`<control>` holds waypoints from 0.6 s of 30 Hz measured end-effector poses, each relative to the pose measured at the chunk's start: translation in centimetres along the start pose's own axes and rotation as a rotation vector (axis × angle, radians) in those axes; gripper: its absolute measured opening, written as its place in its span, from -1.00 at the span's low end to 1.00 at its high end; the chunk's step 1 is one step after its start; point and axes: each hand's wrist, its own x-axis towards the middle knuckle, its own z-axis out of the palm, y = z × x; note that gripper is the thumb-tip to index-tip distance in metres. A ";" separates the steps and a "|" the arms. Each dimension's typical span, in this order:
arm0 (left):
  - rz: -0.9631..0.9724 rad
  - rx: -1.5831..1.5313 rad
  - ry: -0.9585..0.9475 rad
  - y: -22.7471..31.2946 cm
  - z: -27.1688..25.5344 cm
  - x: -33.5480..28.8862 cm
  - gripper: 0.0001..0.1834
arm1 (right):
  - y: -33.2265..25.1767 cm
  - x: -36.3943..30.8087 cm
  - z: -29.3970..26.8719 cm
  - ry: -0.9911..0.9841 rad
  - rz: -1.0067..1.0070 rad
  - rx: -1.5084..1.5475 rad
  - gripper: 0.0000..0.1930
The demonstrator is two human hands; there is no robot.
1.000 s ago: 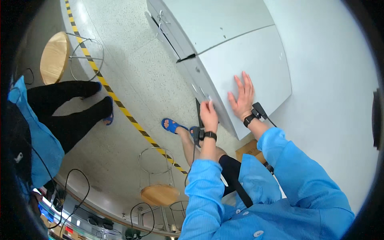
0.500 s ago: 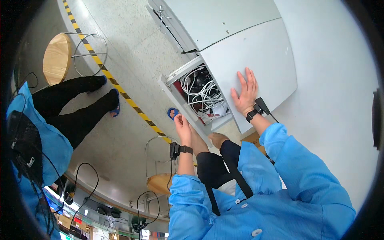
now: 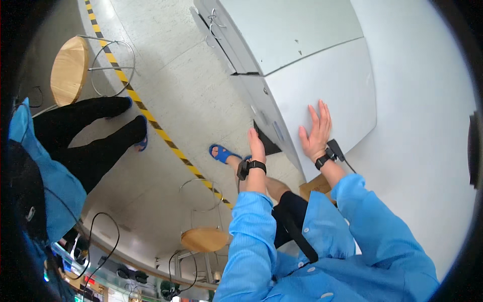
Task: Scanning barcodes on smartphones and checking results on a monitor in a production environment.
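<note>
My right hand lies flat on the white top of a low cabinet, fingers spread. The cabinet's front with its drawers is flush, and the drawer's inside is hidden. Beside that front, a little to its left, my left hand is held up with its fingers stretched out and nothing in it. A strip of floor and a dark patch show between this hand and the cabinet. Each wrist wears a black strap with a small black device.
A second cabinet adjoins at the far side, with wire loops at its edge. Wooden-topped stools stand at the left and lower middle. A person in black trousers is at the left. Yellow-black tape crosses the floor. A cardboard box sits below the cabinet's near edge.
The drawer full of white cables, open before, has gone shut into the cabinet. My left hand has moved right and up toward the cabinet front, its fingers straightening. My right hand stays on top.
</note>
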 end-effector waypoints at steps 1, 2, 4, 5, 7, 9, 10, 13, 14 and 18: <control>0.030 0.058 -0.002 -0.3 0.9 1.4 -0.30 | 0.0 -0.1 0.0 -0.017 0.001 -0.018 -0.38; 0.060 0.115 -0.001 -0.6 1.6 2.8 -0.35 | 0.1 0.0 0.2 -0.004 -0.035 -0.029 -0.38; 0.117 0.216 0.028 -1.3 2.6 5.2 -0.45 | 0.2 -0.1 0.5 -0.007 -0.010 0.000 -0.38; 0.138 0.273 0.052 -1.6 2.8 6.1 -0.50 | 0.2 -0.2 0.6 -0.029 0.003 -0.026 -0.37; 0.121 0.332 0.090 -2.7 2.5 6.9 -0.54 | 0.3 -0.4 0.8 -0.043 -0.032 -0.016 -0.36; 0.188 0.349 0.167 -3.3 2.3 7.7 -0.65 | 0.3 -0.5 1.0 -0.040 -0.004 -0.006 -0.36; 0.270 0.324 0.158 -3.6 1.9 7.8 -0.69 | 0.3 -0.5 1.0 -0.046 -0.014 -0.016 -0.36; 0.311 0.403 0.275 -3.4 -0.4 7.8 -0.66 | 0.2 -0.4 1.0 -0.041 -0.014 -0.016 -0.36; 0.307 0.418 0.315 -3.2 -1.8 7.5 -0.68 | 0.2 -0.4 1.0 -0.036 -0.023 -0.021 -0.36; 0.345 0.581 0.317 -1.3 -8.9 6.5 -0.69 | 0.1 -0.4 1.0 -0.017 -0.023 -0.014 -0.36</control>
